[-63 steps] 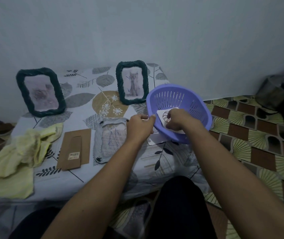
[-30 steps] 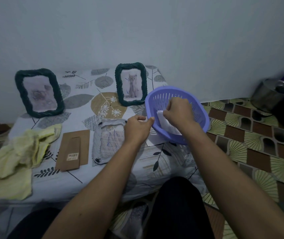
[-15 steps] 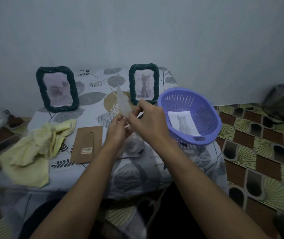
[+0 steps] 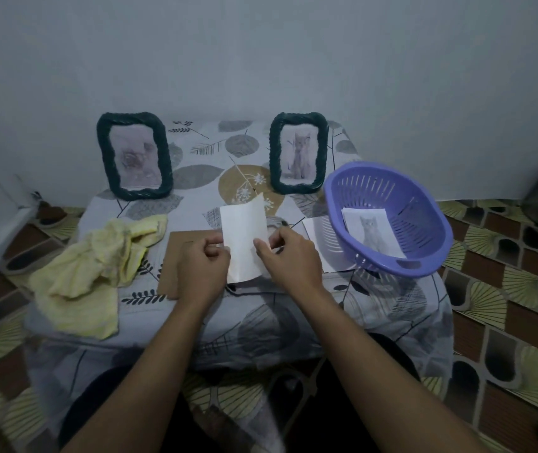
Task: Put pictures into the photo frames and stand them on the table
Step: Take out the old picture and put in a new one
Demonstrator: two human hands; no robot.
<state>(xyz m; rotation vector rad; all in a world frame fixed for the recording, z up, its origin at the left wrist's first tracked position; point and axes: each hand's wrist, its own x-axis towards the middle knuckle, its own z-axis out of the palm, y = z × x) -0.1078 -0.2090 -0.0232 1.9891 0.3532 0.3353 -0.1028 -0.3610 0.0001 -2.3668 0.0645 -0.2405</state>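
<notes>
Holding a sheet [image 4: 244,237] up over the front middle of the counter [image 4: 195,148], you've got it pinched from both sides. Your left grip [image 4: 202,261] has the left edge and your right grip [image 4: 288,256] has the right edge, thumb and fingers closed on the paper. The side facing you is plain white, and the top corner curls over a bit.

At the back, two dark green frames stand upright near the wall. The left frame [image 4: 135,155] has a faint pic I can't make out, and the right frame [image 4: 298,152] has a cat pic. Just right of that one, a purple basket [image 4: 424,223] sits at the counter's right edge with a cat print [image 4: 373,232] lying inside. A second sheet [image 4: 318,237] pokes out from under the basket. A brown card [image 4: 172,256] lies flat, partly hidden by your left grip, and a yellow cloth [image 4: 97,256] is bunched up on the left side.
</notes>
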